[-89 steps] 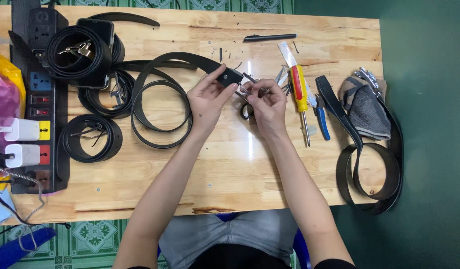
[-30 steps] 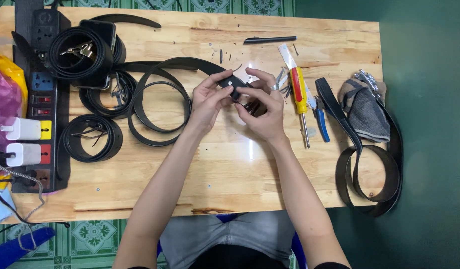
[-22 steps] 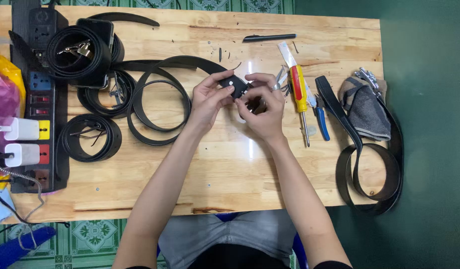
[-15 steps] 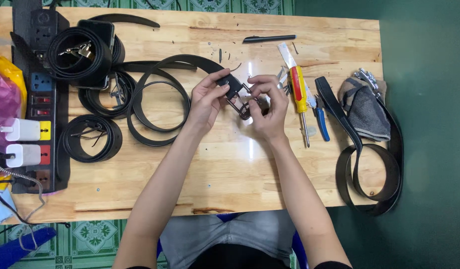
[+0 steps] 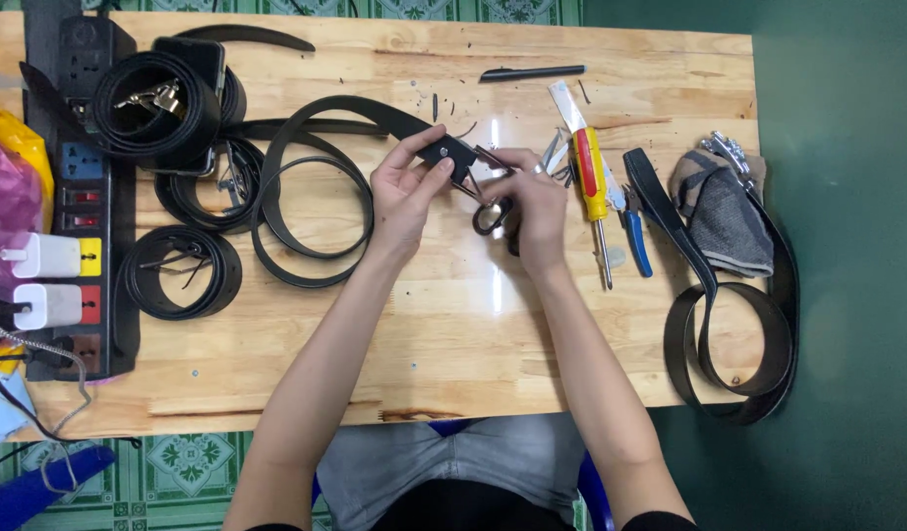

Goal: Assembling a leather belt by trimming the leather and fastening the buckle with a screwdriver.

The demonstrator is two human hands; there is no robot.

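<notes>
My left hand (image 5: pixel 402 193) pinches the end of a black belt (image 5: pixel 445 154) between thumb and fingers, above the middle of the wooden table (image 5: pixel 453 334). The rest of that belt loops away to the left (image 5: pixel 306 202). My right hand (image 5: pixel 534 206) grips small scissors with black handles (image 5: pixel 491 214). Their blades point up and left and reach the belt end. Whether the blades touch the belt is hard to tell. The two hands sit close together.
A yellow and red screwdriver (image 5: pixel 592 179), blue-handled pliers (image 5: pixel 636 236) and a black pen (image 5: pixel 532 72) lie to the right. Several coiled belts (image 5: pixel 178 270) and a power strip (image 5: pixel 80 197) fill the left side. A grey cloth (image 5: pixel 724 211) and another belt (image 5: pixel 733 334) lie far right.
The right hand has taken up the scissors and brought their blades to the belt end. The left hand has turned the belt end slightly and still holds it.
</notes>
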